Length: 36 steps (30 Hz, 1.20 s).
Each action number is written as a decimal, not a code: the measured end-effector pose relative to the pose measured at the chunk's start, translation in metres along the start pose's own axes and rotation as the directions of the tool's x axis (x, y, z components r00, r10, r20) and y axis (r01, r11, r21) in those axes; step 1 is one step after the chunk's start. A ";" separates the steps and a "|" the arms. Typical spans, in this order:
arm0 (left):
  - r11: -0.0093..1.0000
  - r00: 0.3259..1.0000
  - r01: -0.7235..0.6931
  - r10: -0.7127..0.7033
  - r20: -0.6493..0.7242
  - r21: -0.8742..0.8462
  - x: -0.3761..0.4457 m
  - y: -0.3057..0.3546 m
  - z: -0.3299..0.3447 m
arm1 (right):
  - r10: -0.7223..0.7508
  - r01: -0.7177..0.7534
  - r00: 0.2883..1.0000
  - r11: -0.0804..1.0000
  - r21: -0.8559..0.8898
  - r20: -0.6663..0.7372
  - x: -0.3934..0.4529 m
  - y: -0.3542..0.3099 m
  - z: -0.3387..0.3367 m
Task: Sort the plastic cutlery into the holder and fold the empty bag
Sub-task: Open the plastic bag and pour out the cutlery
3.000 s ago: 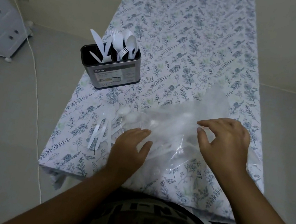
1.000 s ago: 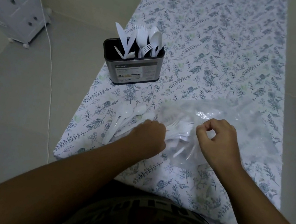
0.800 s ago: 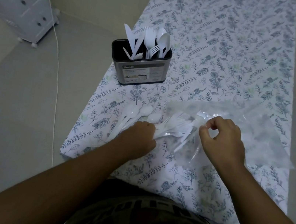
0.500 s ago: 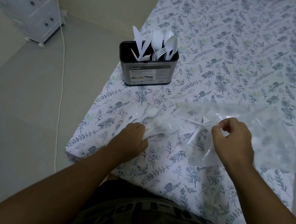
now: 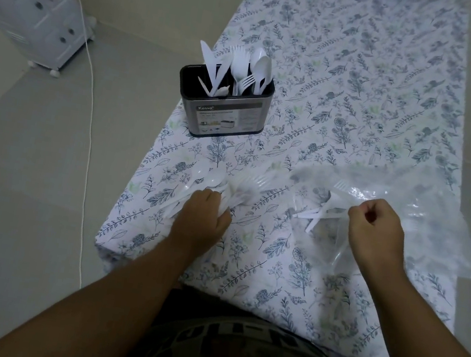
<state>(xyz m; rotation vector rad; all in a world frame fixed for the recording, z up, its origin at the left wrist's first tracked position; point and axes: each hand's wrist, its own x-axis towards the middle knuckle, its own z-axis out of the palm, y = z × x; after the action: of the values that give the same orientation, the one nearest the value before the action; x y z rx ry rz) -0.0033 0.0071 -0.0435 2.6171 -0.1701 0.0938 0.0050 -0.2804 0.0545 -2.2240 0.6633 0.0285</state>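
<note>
Floral tablecloth (image 5: 351, 82), grey floor (image 5: 28, 176) — left hand (image 5: 201, 222) grips cutlery (image 5: 241, 191), right hand (image 5: 373, 234) pinches bag (image 5: 426, 214).

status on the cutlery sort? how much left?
Partly done. Some knives, forks and spoons stand in the holder. In hand: left hand grips a bunch of cutlery on the table; right hand pinches the bag. Left: a few pieces inside the bag, then folding it.
</note>
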 end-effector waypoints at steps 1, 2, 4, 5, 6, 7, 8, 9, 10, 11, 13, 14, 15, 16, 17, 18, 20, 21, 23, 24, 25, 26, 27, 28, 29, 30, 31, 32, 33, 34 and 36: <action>1.000 1.000 -0.001 0.001 -0.008 -0.006 0.000 0.000 0.000 | 0.018 -0.017 1.000 1.000 0.026 -0.014 0.002 0.001 -0.002; 1.000 1.000 -0.002 0.002 -0.017 -0.007 0.000 -0.001 0.001 | 0.034 -0.033 0.999 0.999 0.041 -0.023 0.003 0.002 -0.004; 1.000 0.999 -0.003 0.004 -0.032 0.016 0.000 0.000 0.002 | 0.030 -0.030 0.999 0.999 0.032 -0.011 0.004 0.002 -0.006; 0.999 0.999 -0.001 0.002 -0.041 0.032 0.001 0.002 0.003 | 0.009 -0.009 1.000 1.000 0.010 0.006 0.002 0.001 -0.006; 0.999 0.999 0.005 -0.003 -0.051 0.043 0.003 0.004 0.005 | -0.010 0.011 1.000 1.000 -0.021 0.026 0.000 0.001 -0.005; 0.999 0.998 0.019 -0.016 -0.058 0.049 0.007 0.007 0.007 | -0.030 0.032 0.998 0.998 -0.051 0.052 -0.004 0.000 -0.003; 0.998 0.997 0.035 -0.032 -0.064 0.051 0.011 0.011 0.009 | -0.048 0.054 0.996 0.996 -0.077 0.079 -0.009 0.000 -0.001; 0.997 0.997 0.050 -0.046 -0.068 0.053 0.016 0.015 0.010 | -0.067 0.077 0.992 0.993 -0.090 0.102 -0.014 -0.001 0.002; 0.997 0.996 0.060 -0.056 -0.068 0.054 0.021 0.019 0.012 | -0.083 0.094 0.989 0.991 -0.094 0.120 -0.018 -0.001 0.005; 0.997 0.996 0.066 -0.063 -0.066 0.049 0.026 0.023 0.013 | -0.094 0.107 0.986 0.990 -0.093 0.135 -0.022 -0.001 0.008; 0.997 0.995 0.077 -0.077 -0.060 0.012 0.035 0.033 0.016 | -0.110 0.126 0.982 0.988 -0.095 0.154 -0.029 0.001 0.012; 0.995 0.994 0.095 -0.096 -0.049 -0.013 0.039 0.037 0.017 | -0.117 0.134 0.980 0.986 -0.101 0.159 -0.031 0.002 0.013; 0.992 0.992 0.124 -0.125 -0.032 -0.032 0.043 0.041 0.018 | -0.125 0.144 0.979 0.984 -0.108 0.163 -0.032 0.003 0.013; 0.986 0.987 0.160 -0.161 -0.018 -0.044 0.047 0.044 0.019 | -0.134 0.154 0.977 0.981 -0.116 0.165 -0.032 0.002 0.013; 0.979 0.980 0.196 -0.197 -0.009 -0.051 0.051 0.046 0.019 | -0.147 0.168 0.975 0.978 -0.121 0.165 -0.032 0.002 0.012; 0.973 0.975 0.224 -0.224 0.000 -0.060 0.053 0.046 0.019 | -0.158 0.179 0.974 0.976 -0.124 0.163 -0.032 0.002 0.011; 0.968 0.971 0.240 -0.240 0.015 -0.078 0.054 0.045 0.017 | -0.167 0.188 0.973 0.974 -0.129 0.158 -0.030 0.001 0.008; 0.969 0.973 0.231 -0.230 0.022 -0.084 0.053 0.044 0.016 | -0.171 0.192 0.973 0.972 -0.133 0.158 -0.029 0.002 0.007; 0.972 0.978 0.207 -0.205 0.034 -0.111 0.050 0.042 0.012 | -0.174 0.196 0.972 0.970 -0.140 0.160 -0.029 0.001 0.007; 0.971 0.980 0.198 -0.196 0.027 -0.136 0.048 0.042 0.010 | -0.171 0.194 0.972 0.971 -0.139 0.161 -0.029 0.001 0.007; 0.967 0.981 0.192 -0.193 0.011 -0.166 0.046 0.042 0.006 | -0.168 0.190 0.973 0.972 -0.136 0.159 -0.028 0.001 0.007; 0.963 0.981 0.187 -0.192 -0.010 -0.194 0.044 0.042 0.001 | -0.167 0.188 0.973 0.973 -0.131 0.158 -0.029 0.000 0.008; 0.962 0.982 0.178 -0.188 -0.033 -0.210 0.041 0.043 -0.004 | -0.170 0.190 0.973 0.973 -0.127 0.158 -0.029 0.000 0.008; 0.962 0.982 0.166 -0.181 -0.054 -0.216 0.036 0.044 -0.010 | -0.175 0.196 0.971 0.973 -0.124 0.160 -0.029 -0.001 0.009; 0.963 0.983 0.152 -0.171 -0.067 -0.225 0.029 0.046 -0.017 | -0.180 0.201 0.970 0.972 -0.121 0.164 -0.028 0.000 0.009; 0.959 0.986 0.135 -0.155 -0.063 -0.249 0.021 0.050 -0.022 | -0.188 0.209 0.968 0.971 -0.119 0.168 -0.028 0.000 0.010; 0.950 0.991 0.118 -0.131 -0.028 -0.290 0.012 0.055 -0.026 | -0.197 0.220 0.965 0.968 -0.122 0.174 -0.027 0.000 0.010; 0.937 0.996 0.094 -0.089 0.031 -0.338 0.004 0.062 -0.029 | -0.211 0.234 0.961 0.964 -0.123 0.178 -0.027 0.000 0.011; 0.926 0.994 0.065 -0.028 0.104 -0.373 -0.002 0.070 -0.028 | -0.225 0.248 0.958 0.961 -0.122 0.178 -0.027 0.000 0.011; 0.924 0.985 0.026 0.041 0.166 -0.382 -0.006 0.078 -0.025 | -0.240 0.262 0.955 0.957 -0.121 0.174 -0.026 0.001 0.012; 0.935 0.966 -0.056 0.140 0.217 -0.351 -0.005 0.094 -0.010 | -0.269 0.290 0.950 0.949 -0.127 0.157 -0.027 0.002 0.013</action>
<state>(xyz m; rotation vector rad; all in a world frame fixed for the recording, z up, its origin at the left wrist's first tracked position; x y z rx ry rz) -0.0215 -0.0689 0.0104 2.2632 -0.3688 -0.2022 -0.0168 -0.2601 0.0500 -2.4155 0.2724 0.0896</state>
